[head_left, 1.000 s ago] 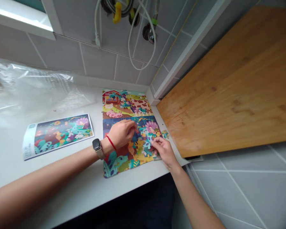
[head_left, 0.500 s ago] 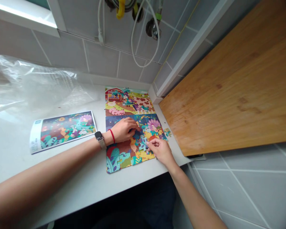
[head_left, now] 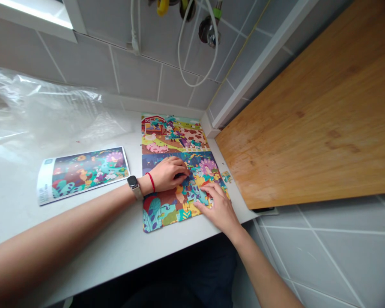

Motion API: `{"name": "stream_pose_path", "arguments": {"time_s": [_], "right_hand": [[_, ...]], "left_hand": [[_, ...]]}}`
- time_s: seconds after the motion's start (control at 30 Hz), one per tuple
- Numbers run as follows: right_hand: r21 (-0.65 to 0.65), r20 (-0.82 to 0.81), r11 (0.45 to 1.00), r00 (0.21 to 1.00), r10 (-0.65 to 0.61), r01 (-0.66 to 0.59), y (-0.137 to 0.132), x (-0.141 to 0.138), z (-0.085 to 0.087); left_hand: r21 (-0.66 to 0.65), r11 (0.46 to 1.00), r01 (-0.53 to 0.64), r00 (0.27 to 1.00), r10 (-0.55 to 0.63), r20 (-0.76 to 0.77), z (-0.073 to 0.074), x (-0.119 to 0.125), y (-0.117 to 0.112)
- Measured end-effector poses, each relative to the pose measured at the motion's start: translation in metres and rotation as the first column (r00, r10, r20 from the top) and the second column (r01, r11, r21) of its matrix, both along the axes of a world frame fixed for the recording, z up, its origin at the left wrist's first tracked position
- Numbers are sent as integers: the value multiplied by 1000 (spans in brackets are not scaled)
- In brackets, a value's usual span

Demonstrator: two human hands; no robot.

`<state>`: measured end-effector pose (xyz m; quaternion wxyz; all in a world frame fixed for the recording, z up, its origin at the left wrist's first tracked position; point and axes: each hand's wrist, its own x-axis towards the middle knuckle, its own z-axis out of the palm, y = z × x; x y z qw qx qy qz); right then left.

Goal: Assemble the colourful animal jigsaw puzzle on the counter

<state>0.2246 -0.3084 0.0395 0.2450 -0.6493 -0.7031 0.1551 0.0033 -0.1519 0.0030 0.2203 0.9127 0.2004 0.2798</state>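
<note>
Left hand (head_left: 169, 174) curled over jigsaw puzzle (head_left: 171, 214); grip cannot be told. Right hand (head_left: 220, 209) lies over near-right corner, thumb and fingers parted.

Clear plastic (head_left: 47, 109) and a wooden board (head_left: 314, 119) at the edges of a white tabletop (head_left: 111, 248).
The plastic lies crumpled along the left part of the back edge; the board borders the right edge. Beyond the back edge, on gray wall tiles (head_left: 92, 64), 1 white cable (head_left: 192, 85) hangs in a loop beside 1 metal valve (head_left: 208, 32) with a green band (head_left: 217, 13). A yellow fitting (head_left: 162, 7) shows left of the loop.
</note>
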Motion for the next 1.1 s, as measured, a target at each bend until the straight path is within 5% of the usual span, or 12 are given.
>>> {"name": "stream_pose_path", "arguments": {"time_s": [0.2,0.77,0.9,1.1], "right_hand": [[35,79,998,995,58,-61,-7,13,-1],[-14,219,989,965,-143,150,-8,28,-1],[58,188,998,982,-1,-10,-5,25,5],[-24,151,954,942,300,-300,4,9,11]], "left_hand": [[8,1000,-4,1000,4,-18,0,0,0],[-6,1000,4,1000,-4,-23,1,0,1],[-26,1000,10,999,-11,-38,5,0,1],[-64,998,13,1000,-14,-20,7,-1,0]]}}
